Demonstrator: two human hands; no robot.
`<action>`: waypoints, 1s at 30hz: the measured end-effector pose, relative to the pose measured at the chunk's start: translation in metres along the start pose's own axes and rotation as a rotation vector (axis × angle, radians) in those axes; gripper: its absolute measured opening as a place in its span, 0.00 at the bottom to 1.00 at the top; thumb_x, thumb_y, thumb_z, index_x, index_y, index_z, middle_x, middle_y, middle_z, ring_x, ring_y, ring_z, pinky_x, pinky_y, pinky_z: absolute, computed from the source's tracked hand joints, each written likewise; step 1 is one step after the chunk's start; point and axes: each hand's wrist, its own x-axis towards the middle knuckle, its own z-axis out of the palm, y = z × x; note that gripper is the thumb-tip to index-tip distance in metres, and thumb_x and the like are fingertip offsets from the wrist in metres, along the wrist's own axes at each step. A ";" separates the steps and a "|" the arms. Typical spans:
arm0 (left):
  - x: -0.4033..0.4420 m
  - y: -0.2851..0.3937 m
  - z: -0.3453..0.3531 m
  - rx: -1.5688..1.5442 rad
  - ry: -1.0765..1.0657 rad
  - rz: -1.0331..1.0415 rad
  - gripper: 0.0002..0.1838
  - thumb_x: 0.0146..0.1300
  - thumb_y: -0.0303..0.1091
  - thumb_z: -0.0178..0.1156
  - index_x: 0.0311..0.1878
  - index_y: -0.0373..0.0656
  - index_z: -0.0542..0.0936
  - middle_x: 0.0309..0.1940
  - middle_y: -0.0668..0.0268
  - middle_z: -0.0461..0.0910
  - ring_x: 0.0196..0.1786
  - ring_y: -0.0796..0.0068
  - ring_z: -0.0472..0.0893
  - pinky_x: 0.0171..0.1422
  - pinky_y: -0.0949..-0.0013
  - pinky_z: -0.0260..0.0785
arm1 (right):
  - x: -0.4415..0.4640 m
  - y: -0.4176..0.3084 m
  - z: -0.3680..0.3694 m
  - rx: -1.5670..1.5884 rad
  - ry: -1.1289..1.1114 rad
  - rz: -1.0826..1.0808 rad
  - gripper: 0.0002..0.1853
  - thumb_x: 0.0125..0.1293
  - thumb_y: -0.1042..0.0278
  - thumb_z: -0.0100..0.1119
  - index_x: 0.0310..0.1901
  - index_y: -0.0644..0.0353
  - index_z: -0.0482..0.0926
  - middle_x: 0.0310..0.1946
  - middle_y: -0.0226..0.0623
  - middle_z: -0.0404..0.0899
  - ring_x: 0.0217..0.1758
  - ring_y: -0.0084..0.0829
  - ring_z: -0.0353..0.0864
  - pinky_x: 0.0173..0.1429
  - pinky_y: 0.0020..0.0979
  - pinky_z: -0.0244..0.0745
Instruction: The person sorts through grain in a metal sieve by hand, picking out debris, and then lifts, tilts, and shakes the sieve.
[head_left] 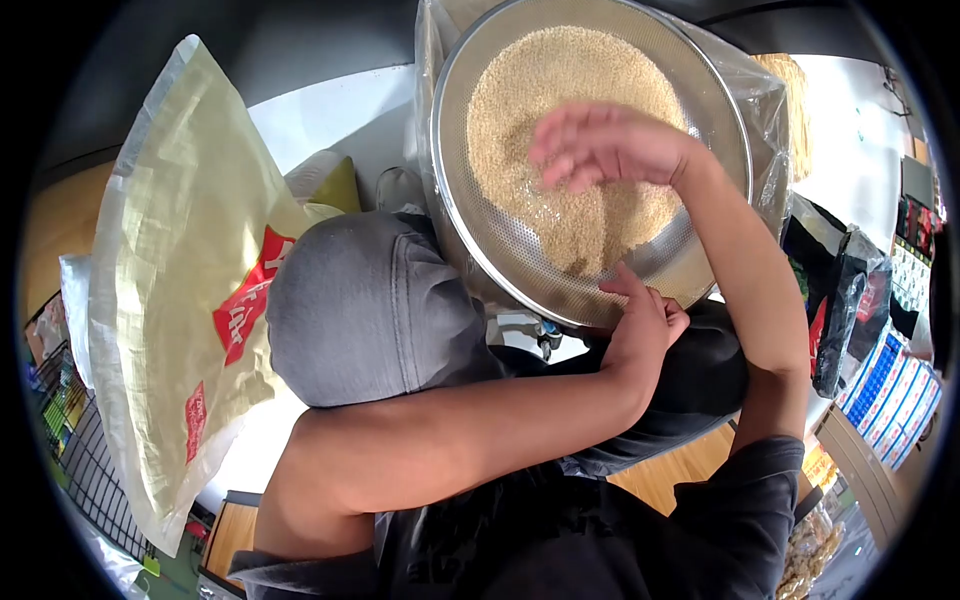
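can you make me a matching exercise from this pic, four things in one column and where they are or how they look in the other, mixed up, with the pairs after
1. right hand
2. left hand
3. grain
4. sack

A. by the strainer's near rim
B. pale yellow, at the picture's left
C. over the grain
D. lying in the strainer

Pairs: 1-C, 2-A, 3-D, 4-B

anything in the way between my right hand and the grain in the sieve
Nothing visible: the right hand is over the grain, at the open top of the metal sieve. The left hand is at the near rim, out of that path. Whether the right fingertips touch the grain, I can't tell.
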 end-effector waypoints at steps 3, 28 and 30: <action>-0.001 -0.002 -0.006 0.000 -0.045 -0.015 0.25 0.70 0.36 0.56 0.67 0.45 0.63 0.46 0.60 0.79 0.48 0.53 0.82 0.65 0.34 0.66 | 0.021 0.009 -0.024 0.324 0.211 -0.466 0.15 0.80 0.65 0.49 0.60 0.63 0.75 0.61 0.42 0.78 0.64 0.37 0.81 0.65 0.37 0.81; -0.007 -0.005 -0.009 0.066 -0.039 -0.040 0.22 0.71 0.32 0.55 0.65 0.44 0.63 0.47 0.57 0.79 0.48 0.52 0.82 0.64 0.38 0.67 | 0.010 0.017 0.007 -0.356 -0.323 0.338 0.22 0.75 0.63 0.58 0.68 0.58 0.74 0.60 0.33 0.81 0.55 0.21 0.82 0.55 0.21 0.78; -0.006 -0.005 -0.008 0.063 -0.025 -0.030 0.21 0.71 0.31 0.55 0.64 0.44 0.64 0.46 0.57 0.79 0.47 0.52 0.82 0.65 0.37 0.67 | 0.002 0.016 0.003 -0.255 -0.278 0.304 0.24 0.77 0.61 0.56 0.70 0.60 0.71 0.62 0.39 0.80 0.59 0.28 0.83 0.60 0.26 0.80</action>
